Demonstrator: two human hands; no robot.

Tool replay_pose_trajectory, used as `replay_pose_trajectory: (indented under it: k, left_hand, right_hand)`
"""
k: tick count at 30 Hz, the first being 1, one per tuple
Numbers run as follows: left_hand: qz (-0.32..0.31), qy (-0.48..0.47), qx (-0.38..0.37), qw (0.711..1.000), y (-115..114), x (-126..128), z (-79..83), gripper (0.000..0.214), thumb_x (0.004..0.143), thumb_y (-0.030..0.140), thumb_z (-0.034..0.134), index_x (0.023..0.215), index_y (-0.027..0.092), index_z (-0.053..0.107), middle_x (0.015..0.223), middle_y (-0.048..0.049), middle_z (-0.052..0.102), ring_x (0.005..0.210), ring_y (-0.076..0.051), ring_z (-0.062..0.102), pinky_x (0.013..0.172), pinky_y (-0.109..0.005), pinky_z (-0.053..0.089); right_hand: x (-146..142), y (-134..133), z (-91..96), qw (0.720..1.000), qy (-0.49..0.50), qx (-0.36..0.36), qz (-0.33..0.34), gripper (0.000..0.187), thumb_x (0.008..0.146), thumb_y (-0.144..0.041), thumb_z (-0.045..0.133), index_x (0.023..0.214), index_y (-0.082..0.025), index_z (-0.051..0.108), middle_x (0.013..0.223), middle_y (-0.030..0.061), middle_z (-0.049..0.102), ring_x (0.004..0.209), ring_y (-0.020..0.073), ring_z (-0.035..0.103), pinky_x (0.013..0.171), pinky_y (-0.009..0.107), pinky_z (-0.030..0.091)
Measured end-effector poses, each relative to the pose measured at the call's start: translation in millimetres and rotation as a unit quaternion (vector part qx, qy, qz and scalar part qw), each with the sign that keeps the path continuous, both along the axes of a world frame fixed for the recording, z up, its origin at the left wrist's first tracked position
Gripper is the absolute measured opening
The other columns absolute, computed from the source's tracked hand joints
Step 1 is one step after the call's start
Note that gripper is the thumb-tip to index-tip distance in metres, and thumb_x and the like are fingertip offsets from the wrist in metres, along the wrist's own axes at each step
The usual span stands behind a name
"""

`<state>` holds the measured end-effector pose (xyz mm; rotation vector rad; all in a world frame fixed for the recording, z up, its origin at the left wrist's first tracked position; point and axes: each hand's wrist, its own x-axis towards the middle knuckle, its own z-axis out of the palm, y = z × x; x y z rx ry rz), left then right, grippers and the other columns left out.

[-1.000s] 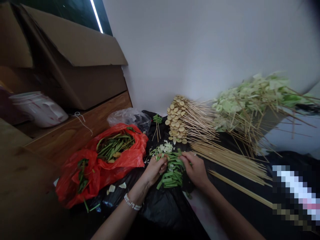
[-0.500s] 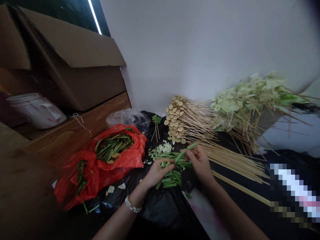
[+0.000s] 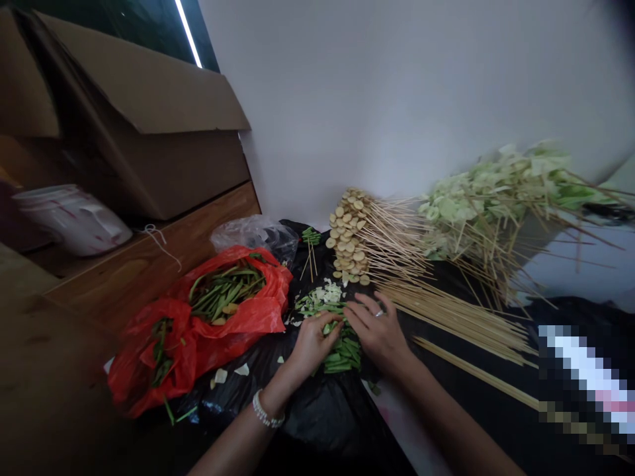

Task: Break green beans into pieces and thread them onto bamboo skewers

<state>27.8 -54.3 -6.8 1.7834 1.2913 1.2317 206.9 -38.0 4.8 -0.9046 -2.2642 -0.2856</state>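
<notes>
My left hand (image 3: 316, 340) is closed round a small bunch of cut green stem pieces (image 3: 328, 326), their pale ends showing at the fingertips. Close against it, my right hand (image 3: 380, 328) wears a ring and bends its thumb and forefinger down to the bunch. The other right fingers are raised and a little apart; what the fingertips pinch is hidden. Below the hands lies a pile of short cut green stems (image 3: 343, 357) on black plastic sheeting (image 3: 317, 416). Longer green stems and chopped pale bits (image 3: 325, 295) lie just beyond.
A red plastic bag (image 3: 238, 338) of green stems stands left. Skewered round slices (image 3: 350, 238), bare bamboo skewers (image 3: 461, 320) and skewered leafy greens (image 3: 496, 178) lie right. A small green skewered bundle (image 3: 311, 236) lies behind. A cardboard box (image 3: 188, 165) and white jug (image 3: 74, 218) stand at left.
My right hand has moved left to meet my left hand and turned its back up. The long green stem held between the hands no longer shows.
</notes>
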Motion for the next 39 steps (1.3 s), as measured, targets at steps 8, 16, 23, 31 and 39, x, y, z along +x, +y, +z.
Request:
replay_pose_trajectory:
  k: [8, 16, 23, 31, 39]
  left_hand:
    - [-0.060, 0.143, 0.055, 0.986, 1.6, -4.7, -7.9, 0.019, 0.089, 0.026, 0.052, 0.096, 0.017, 0.067, 0.085, -0.0063, 0.066, 0.081, -0.018, 0.060, 0.075, -0.029, 0.043]
    - [-0.080, 0.127, 0.022, 0.988, 1.1, -7.6, -2.1, 0.020, 0.089, 0.029, 0.051, 0.086, 0.016, 0.067, 0.080, -0.0050, 0.066, 0.077, -0.017, 0.058, 0.072, -0.028, 0.041]
    - [-0.089, -0.062, -0.089, 0.990, -1.5, -8.8, 11.0, 0.024, 0.082, 0.036, 0.061, 0.077, 0.013, 0.067, 0.070, -0.0037, 0.063, 0.067, -0.015, 0.054, 0.065, -0.025, 0.041]
    - [-0.087, -0.141, -0.154, 0.974, 0.8, -8.8, 9.1, 0.030, 0.079, 0.043, 0.063, 0.079, 0.013, 0.066, 0.061, -0.0002, 0.055, 0.056, -0.010, 0.047, 0.055, -0.021, 0.036]
    - [-0.086, -0.056, -0.130, 0.986, 1.9, -5.8, 6.4, 0.028, 0.069, 0.041, 0.072, 0.064, 0.015, 0.065, 0.064, -0.0015, 0.062, 0.063, -0.013, 0.055, 0.064, -0.023, 0.041]
  right_hand:
    - [-5.9, -2.9, 0.0, 0.990, -0.121, 0.069, -0.024, 0.015, 0.089, -0.013, 0.050, 0.091, -0.014, 0.064, 0.078, 0.0056, 0.062, 0.085, 0.0214, 0.053, 0.079, 0.039, 0.036]
    - [-5.4, -4.0, -6.8, 0.994, -0.102, 0.027, 0.018, 0.019, 0.089, -0.013, 0.048, 0.077, -0.016, 0.062, 0.070, 0.0042, 0.055, 0.073, 0.0188, 0.047, 0.069, 0.033, 0.036]
    - [-5.9, -6.6, -4.7, 0.996, 0.058, -0.038, 0.052, 0.024, 0.092, -0.015, 0.043, 0.083, -0.018, 0.065, 0.072, 0.0033, 0.060, 0.073, 0.0166, 0.051, 0.072, 0.031, 0.040]
    - [-4.2, -7.3, 8.4, 0.971, 0.214, -0.090, 0.062, 0.019, 0.090, -0.018, 0.051, 0.096, -0.020, 0.069, 0.084, 0.0038, 0.069, 0.078, 0.0160, 0.058, 0.076, 0.032, 0.046]
    - [18.9, 8.3, 19.2, 0.799, 0.513, -0.309, -0.053, 0.025, 0.081, -0.040, 0.060, 0.091, -0.018, 0.069, 0.081, 0.0049, 0.070, 0.067, 0.0164, 0.062, 0.062, 0.031, 0.051]
